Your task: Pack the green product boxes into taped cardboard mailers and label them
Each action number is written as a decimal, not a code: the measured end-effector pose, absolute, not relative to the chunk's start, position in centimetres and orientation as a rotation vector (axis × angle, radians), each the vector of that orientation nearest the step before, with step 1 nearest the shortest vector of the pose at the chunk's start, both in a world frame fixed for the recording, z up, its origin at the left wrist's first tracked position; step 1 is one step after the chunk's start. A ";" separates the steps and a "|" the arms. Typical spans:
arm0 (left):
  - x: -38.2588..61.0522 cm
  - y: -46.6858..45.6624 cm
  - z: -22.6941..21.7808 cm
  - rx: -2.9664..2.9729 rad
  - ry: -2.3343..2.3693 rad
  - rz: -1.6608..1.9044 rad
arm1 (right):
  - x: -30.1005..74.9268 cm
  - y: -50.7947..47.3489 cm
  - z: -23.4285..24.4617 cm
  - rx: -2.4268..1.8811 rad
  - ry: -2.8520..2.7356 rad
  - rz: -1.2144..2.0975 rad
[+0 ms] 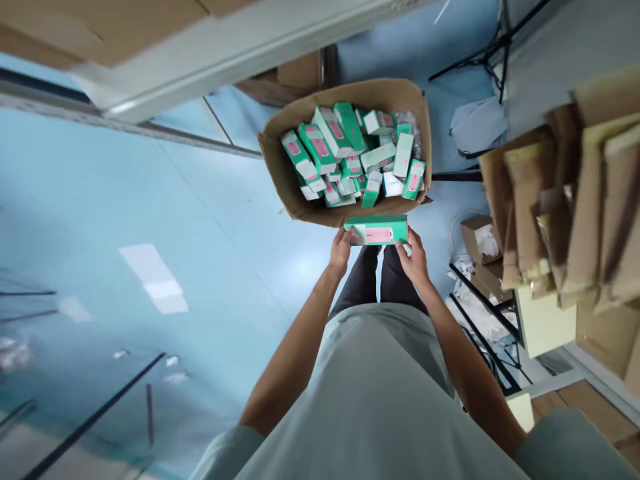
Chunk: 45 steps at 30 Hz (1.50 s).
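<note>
A green and pink carton [379,231] is held level between both hands, just above my legs. My left hand [341,252] grips its left end with fingers closed round it. My right hand [413,256] pinches its right end. Right beyond it on the blue floor stands an open cardboard box [280,175] filled with several more green, pink and white cartons [350,157] lying jumbled.
Stacks of flattened brown cardboard [575,200] stand on a shelf at the right. A small open box with white paper [480,240] and a black metal frame [485,320] lie on the floor to the right. A white beam and cardboard [200,40] sit at upper left.
</note>
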<state>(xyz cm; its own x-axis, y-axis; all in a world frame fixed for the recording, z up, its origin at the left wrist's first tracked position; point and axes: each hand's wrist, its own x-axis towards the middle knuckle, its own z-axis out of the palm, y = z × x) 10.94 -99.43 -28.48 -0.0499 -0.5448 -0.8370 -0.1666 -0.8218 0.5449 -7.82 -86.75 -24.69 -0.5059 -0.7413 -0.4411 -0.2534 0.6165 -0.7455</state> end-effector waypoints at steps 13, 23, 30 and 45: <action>4.1 -93.1 -8.5 1.513 -1.103 -2.263 | -7.5 -70.7 -3.8 -0.374 2.342 -1.541; -4.6 -71.8 -0.3 1.146 -1.337 -2.568 | -5.2 -47.1 6.8 -0.056 2.612 -1.962; -10.4 -52.7 2.4 0.953 -1.526 -2.910 | -2.8 -29.2 8.9 0.315 2.823 -2.060; -24.4 -26.9 3.0 0.572 -2.509 -3.289 | -0.5 -14.8 8.6 1.542 2.543 -2.360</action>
